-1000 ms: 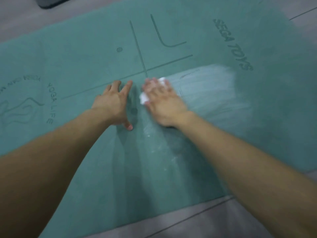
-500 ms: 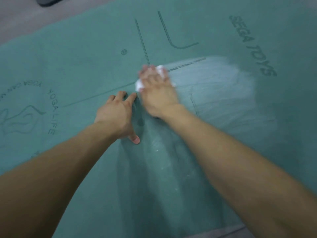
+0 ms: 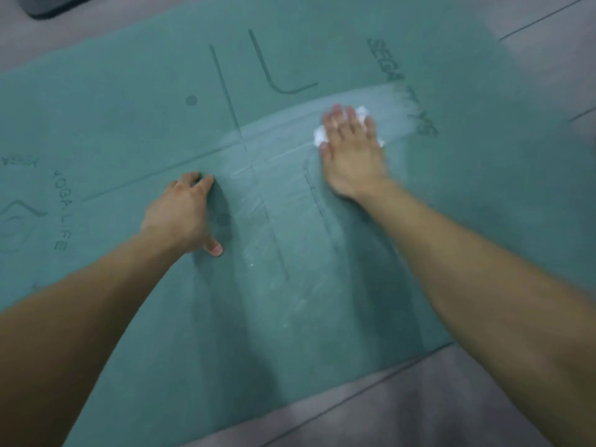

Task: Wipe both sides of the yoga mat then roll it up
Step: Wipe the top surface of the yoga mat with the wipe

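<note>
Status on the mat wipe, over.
Right hand flat, pressing white cloth on yoga mat. Left hand braced on mat. Mat unrolled, wet streak. Dark object off mat.

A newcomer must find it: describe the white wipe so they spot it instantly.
Start from the big teal yoga mat on the grey floor. Near its printed lettering at far right, the right hand presses flat. The wipe is the crumpled white wad peeking out around its fingers, the only loose object on the mat.

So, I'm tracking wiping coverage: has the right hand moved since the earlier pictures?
Yes. The right hand, pressing the white wipe, has slid rightward across the yoga mat, from the printed cross lines toward the SEGA TOYS lettering.
</note>
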`<state>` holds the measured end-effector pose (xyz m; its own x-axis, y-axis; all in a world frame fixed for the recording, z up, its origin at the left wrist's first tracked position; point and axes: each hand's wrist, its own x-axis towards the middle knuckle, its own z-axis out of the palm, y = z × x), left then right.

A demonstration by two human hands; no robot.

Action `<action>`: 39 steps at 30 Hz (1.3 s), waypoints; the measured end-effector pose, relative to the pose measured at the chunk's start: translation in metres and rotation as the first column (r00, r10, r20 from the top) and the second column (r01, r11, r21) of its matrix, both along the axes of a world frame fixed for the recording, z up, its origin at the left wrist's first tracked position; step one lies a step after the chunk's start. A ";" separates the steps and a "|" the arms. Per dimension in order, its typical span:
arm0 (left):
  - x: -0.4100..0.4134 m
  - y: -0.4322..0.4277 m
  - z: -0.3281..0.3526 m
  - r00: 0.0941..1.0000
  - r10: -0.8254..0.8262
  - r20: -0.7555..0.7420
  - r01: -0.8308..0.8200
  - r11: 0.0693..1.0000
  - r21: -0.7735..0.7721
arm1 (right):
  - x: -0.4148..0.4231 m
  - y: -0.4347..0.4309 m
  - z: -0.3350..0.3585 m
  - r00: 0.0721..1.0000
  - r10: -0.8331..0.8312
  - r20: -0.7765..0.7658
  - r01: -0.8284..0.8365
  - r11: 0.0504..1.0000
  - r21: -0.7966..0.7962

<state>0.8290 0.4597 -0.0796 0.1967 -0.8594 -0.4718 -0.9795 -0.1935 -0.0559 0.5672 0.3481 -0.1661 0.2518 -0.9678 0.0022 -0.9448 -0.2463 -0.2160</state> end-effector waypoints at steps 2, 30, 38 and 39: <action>-0.003 0.011 -0.003 1.000 0.015 0.003 -0.014 0.998 -0.054 | 0.054 0.072 -0.003 0.963 0.269 0.015 -0.269 0.963 -0.023; -0.096 0.177 -0.019 0.978 0.032 -0.205 -0.075 0.976 -0.204 | -0.090 0.248 0.005 0.999 -0.032 -0.010 0.032 0.998 0.048; -0.086 0.194 -0.031 0.976 -0.082 -0.201 0.051 0.987 -0.155 | -0.079 0.290 0.001 0.973 0.216 -0.077 -0.210 0.974 0.079; -0.086 0.195 -0.032 0.975 -0.089 -0.204 0.059 0.987 -0.146 | -0.112 0.279 0.000 0.993 0.054 -0.103 -0.046 0.995 0.085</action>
<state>0.7428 0.6544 -0.1115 0.0397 -0.9277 -0.3711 -0.9784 -0.1115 0.1742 0.4553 0.6276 -0.1664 0.2945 -0.9498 -0.1057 -0.9503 -0.2793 -0.1378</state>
